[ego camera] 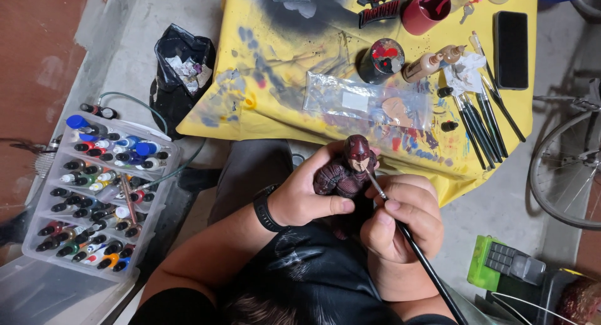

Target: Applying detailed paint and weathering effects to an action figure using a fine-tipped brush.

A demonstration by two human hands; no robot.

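Above the person's lap, the left hand (307,197) grips a dark red figurine (348,170); the right hand (400,218) pinches a thin brush (410,237) to its face. Just beyond lies the yellow worktop (275,106) edge; a paint-bottle tray (100,193) sits left.
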